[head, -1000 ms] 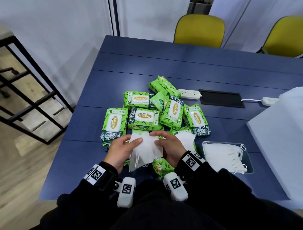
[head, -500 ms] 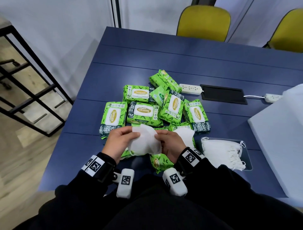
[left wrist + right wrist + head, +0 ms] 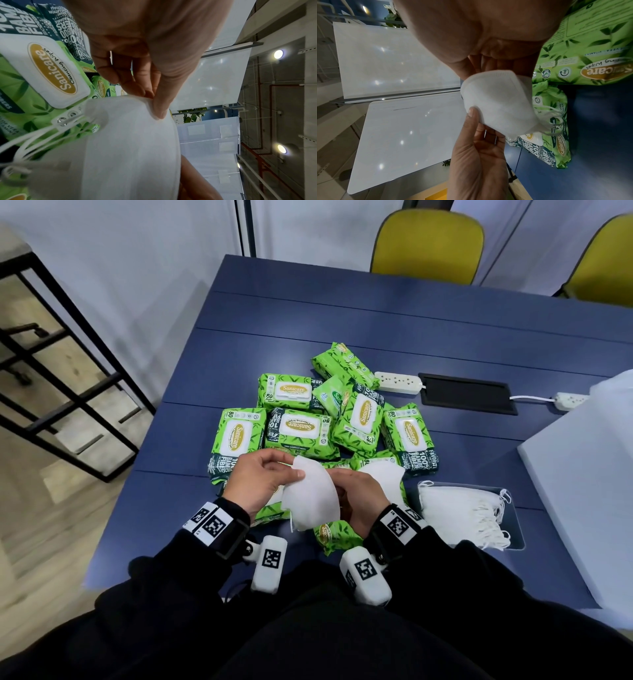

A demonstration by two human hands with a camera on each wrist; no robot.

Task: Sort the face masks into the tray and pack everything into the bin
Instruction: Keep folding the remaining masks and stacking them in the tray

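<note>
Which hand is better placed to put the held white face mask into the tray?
Probably the right hand: the clear tray of white masks lies on its side, while the left hand would cross over the white fabric face mask.

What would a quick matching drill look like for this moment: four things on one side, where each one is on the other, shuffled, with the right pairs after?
Things:
1. folded white mask
2. stack of masks
3. white power strip
4. yellow chair

Places:
A. behind the table's far edge
B. in the tray at the near right
C. held between the left hand and the right hand
D. on the table just beyond the green wipe packs

Pairs: 1-C, 2-B, 3-D, 4-A
</note>
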